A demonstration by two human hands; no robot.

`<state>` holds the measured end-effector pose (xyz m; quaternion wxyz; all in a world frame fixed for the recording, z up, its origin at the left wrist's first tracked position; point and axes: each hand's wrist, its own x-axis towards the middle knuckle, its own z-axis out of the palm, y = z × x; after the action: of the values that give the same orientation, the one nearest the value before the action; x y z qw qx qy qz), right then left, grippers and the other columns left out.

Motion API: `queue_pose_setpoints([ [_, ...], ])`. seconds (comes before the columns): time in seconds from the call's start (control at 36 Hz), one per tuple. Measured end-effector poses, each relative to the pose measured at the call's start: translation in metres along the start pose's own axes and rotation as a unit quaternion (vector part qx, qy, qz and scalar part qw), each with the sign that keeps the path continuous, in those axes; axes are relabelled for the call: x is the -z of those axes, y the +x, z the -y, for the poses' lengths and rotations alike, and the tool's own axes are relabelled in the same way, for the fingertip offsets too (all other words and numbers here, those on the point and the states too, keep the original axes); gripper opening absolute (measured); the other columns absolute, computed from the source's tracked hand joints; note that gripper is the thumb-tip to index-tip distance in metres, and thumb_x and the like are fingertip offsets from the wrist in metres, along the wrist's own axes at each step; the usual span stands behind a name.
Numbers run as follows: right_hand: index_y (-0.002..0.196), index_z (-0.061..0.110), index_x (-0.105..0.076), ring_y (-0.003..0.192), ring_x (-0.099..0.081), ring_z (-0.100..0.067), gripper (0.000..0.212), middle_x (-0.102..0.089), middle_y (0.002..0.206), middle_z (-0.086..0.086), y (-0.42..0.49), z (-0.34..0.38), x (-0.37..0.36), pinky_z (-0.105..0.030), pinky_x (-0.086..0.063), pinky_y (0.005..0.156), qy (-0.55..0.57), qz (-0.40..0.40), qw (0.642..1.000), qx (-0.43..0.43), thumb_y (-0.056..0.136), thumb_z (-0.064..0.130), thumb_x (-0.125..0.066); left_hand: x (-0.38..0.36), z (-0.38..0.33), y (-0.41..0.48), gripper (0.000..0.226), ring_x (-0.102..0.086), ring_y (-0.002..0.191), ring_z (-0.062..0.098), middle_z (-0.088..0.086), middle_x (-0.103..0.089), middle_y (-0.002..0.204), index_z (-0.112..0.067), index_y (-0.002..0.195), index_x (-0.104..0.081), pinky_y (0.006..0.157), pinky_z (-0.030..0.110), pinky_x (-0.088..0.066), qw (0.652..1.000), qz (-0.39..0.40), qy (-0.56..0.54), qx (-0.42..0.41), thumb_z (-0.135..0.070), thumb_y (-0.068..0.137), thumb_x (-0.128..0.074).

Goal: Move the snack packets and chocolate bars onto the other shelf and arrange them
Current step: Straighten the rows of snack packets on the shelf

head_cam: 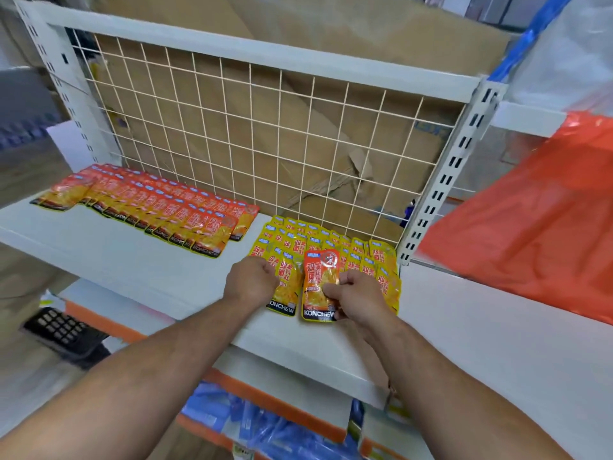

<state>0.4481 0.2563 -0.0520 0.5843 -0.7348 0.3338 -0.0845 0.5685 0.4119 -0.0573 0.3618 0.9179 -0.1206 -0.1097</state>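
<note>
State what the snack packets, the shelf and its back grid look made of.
Snack packets: likely glossy printed plastic film; they shine and crinkle. Shelf: probably white painted metal; smooth and matte. Back grid: thin wire, seemingly cream-coated.

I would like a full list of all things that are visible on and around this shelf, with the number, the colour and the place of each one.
red-orange packets: many, overlapping rows, shelf left
yellow packets: many, overlapping rows, shelf right
single red-orange packet: one, atop the yellow packets
shelf: one, white, centre
wire grid: one, cream, behind shelf
cardboard: several sheets, brown, behind grid
blue packets: several, lower shelf
orange sheet: one, right
dark keypad: one, lower left
left grip: fingers curled, at yellow packets' left edge
right grip: pinches the single red-orange packet
</note>
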Motion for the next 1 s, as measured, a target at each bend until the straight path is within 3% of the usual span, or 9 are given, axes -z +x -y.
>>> queue_pose_setpoints([
  [0.14,0.079,0.016,-0.045,0.043,-0.051,-0.019,0.034,-0.048,0.070,-0.011,0.012,0.006,-0.007,-0.035,-0.047,0.053,0.009,0.008,1.000,-0.005,0.083,0.009,-0.078,-0.003,0.000,0.010,0.011,-0.067,0.085,0.026,0.002,-0.072,0.085,-0.016,0.073,-0.066,0.076,0.036,-0.057,0.999,-0.025,0.035,-0.020,-0.022,0.081,-0.071],
  [0.33,0.073,0.016,-0.040,0.034,-0.047,-0.018,0.038,-0.044,0.061,-0.011,0.017,0.011,-0.014,-0.023,-0.039,0.039,0.004,0.011,1.000,-0.003,0.085,0.004,-0.074,-0.007,0.002,0.018,0.012,-0.065,0.083,0.028,0.003,-0.069,0.085,-0.017,0.078,-0.060,0.070,0.032,-0.054,0.996,-0.028,0.080,-0.039,-0.025,0.082,-0.067],
  [0.5,0.069,0.016,-0.041,0.038,-0.045,-0.018,0.038,-0.044,0.065,-0.011,0.023,0.019,-0.026,-0.031,-0.039,0.047,0.002,0.002,1.000,0.004,0.085,0.003,-0.073,-0.006,0.004,0.022,0.009,-0.061,0.083,0.026,0.000,-0.066,0.087,-0.019,0.086,-0.060,0.067,0.030,-0.048,0.989,-0.015,0.121,-0.079,-0.027,0.083,-0.062],
  [0.67,0.069,0.015,-0.042,0.042,-0.050,-0.020,0.037,-0.049,0.066,-0.011,0.030,0.033,-0.057,-0.032,-0.041,0.048,0.010,0.000,1.000,-0.010,0.085,0.002,-0.073,0.012,0.020,0.039,0.015,-0.062,0.083,0.027,0.003,-0.065,0.088,-0.015,0.088,-0.061,0.059,0.030,-0.041,0.982,-0.056,0.119,-0.138,-0.023,0.092,-0.048],
  [0.75,0.071,0.016,-0.041,0.040,-0.047,-0.018,0.037,-0.047,0.065,-0.011,0.035,0.042,-0.082,-0.027,-0.042,0.042,0.013,0.000,1.000,-0.016,0.086,0.003,-0.072,0.032,0.040,0.053,0.023,-0.061,0.089,0.030,0.007,-0.066,0.096,-0.012,0.098,-0.067,0.067,0.034,-0.048,0.973,-0.095,0.091,-0.192,-0.021,0.090,-0.047],
  [0.83,0.071,0.017,-0.039,0.042,-0.044,-0.018,0.038,-0.043,0.062,-0.007,0.040,0.052,-0.112,-0.023,-0.040,0.037,0.023,-0.010,0.999,-0.024,0.088,0.002,-0.070,0.055,0.063,0.075,0.034,-0.063,0.092,0.031,0.008,-0.070,0.097,-0.012,0.101,-0.071,0.078,0.038,-0.052,0.952,-0.119,0.131,-0.248,-0.025,0.082,-0.046],
  [1.0,0.072,0.018,-0.039,0.043,-0.049,-0.018,0.036,-0.046,0.062,-0.011,0.050,0.074,-0.172,-0.019,-0.034,0.034,0.015,-0.041,0.998,-0.045,0.089,0.002,-0.067,0.105,0.095,0.118,0.046,-0.061,0.101,0.033,0.009,-0.069,0.107,-0.013,0.114,-0.068,0.086,0.044,-0.050,0.927,-0.101,0.203,-0.299,-0.032,0.087,-0.035],
])
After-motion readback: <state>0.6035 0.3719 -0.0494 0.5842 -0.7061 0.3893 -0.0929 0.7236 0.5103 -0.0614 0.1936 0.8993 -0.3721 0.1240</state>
